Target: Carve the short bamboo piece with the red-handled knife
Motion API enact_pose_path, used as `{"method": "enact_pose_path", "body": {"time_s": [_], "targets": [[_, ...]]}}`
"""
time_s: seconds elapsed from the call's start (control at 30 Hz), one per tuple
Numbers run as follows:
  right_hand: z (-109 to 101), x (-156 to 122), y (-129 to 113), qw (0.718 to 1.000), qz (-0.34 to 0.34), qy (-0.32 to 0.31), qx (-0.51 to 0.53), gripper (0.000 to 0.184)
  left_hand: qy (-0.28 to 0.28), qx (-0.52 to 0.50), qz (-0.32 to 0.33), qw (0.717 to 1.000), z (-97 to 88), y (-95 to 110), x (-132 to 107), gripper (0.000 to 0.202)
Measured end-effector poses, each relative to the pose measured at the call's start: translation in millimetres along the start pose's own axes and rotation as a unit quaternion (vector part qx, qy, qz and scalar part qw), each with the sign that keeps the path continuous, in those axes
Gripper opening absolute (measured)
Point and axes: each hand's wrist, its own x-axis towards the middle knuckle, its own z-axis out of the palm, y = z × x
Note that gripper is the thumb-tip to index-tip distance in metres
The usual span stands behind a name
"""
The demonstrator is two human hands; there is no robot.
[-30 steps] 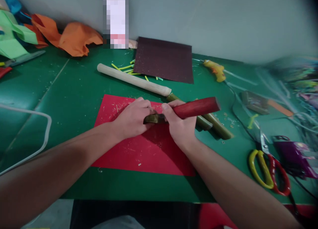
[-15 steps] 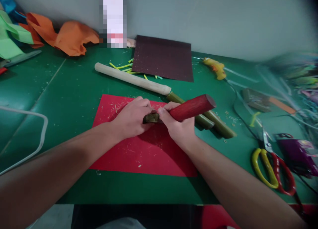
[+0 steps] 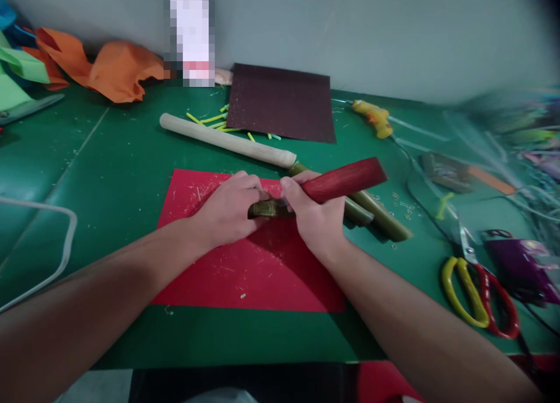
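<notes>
"So, from your distant station, what shows, starting on the left?"

"Orange cloth [image 3: 117,70] lies toward the back, then comes my left hand [image 3: 227,210], fingers clamped on an olive-green piece [image 3: 261,209] over the red sheet [image 3: 262,274], where pale shavings [image 3: 243,296] are scattered. I can't tell whether the piece touches the sheet."

"And moving right?"

"My right hand [image 3: 319,219], fingers closed round a red-handled tool [image 3: 347,179], thumb pointing toward the piece. The tool's working end is mostly hidden, so I can't judge its bite. Past it, green, bamboo-like lengths [image 3: 391,222] lie side by side, and yellow-and-red scissors [image 3: 467,257] rest near the right edge."

"How would you do this step well?"

"I'd brace the piece hard with the left and set those fingertips out of line with the tool's end. With the right, I'd favour short, light strokes, thumb steadying, because the hands sit so close that a slip could reach a finger. I'd also brush the shavings aside before leaning harder, so that the piece can seat flat on the sheet."
</notes>
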Motion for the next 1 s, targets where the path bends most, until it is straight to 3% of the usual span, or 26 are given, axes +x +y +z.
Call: {"method": "enact_pose_path", "body": {"time_s": [0.3,0.57,1.0], "targets": [[-2.2,-6.7,0.1,0.998,-0.009,-0.045,-0.051,0.02,0.003,0.005,0.004,1.0,0.7,-0.2,1.2,0.009],[0.5,-2.8,-0.2,0.999,-0.027,0.011,-0.032,0.019,0.002,0.015,0.0,1.0,0.1,0.1,1.8,0.011],[-1.4,-6.0,-0.1,0.999,-0.006,-0.037,-0.037,0.02,0.004,0.007,0.004,1.0,0.8,-0.3,1.8,0.009]]}}
